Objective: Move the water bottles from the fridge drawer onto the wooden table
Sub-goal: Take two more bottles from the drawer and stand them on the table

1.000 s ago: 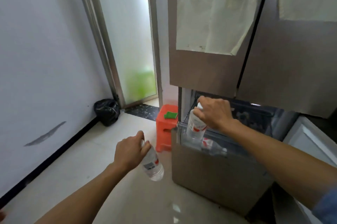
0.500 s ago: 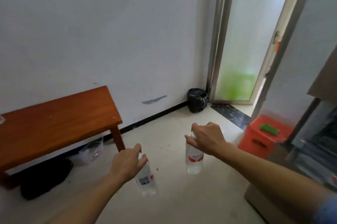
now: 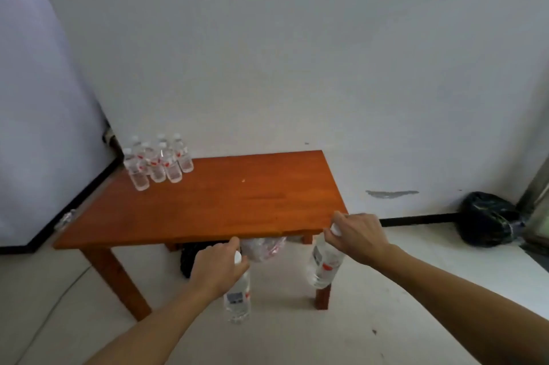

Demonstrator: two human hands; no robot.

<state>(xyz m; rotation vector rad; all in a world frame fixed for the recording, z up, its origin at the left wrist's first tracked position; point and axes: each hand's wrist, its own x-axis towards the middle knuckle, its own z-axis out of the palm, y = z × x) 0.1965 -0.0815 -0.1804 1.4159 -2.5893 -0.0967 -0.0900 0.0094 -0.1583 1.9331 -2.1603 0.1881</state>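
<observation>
Before table [image 3: 208, 201]: left hand [image 3: 218, 271], right hand [image 3: 358, 238] grip bottles [image 3: 237, 299] [image 3: 323, 266].

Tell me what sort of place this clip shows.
Likely a sparse indoor room, home or office: bare white walls, a reddish-brown wooden table holding clear plastic water bottles, and a black plastic bag on the floor.

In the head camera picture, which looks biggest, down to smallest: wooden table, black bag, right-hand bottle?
Largest: orange-brown wooden table.
Then black plastic bag.
Smallest: clear plastic water bottle in the right hand, though it's nearer.
</observation>
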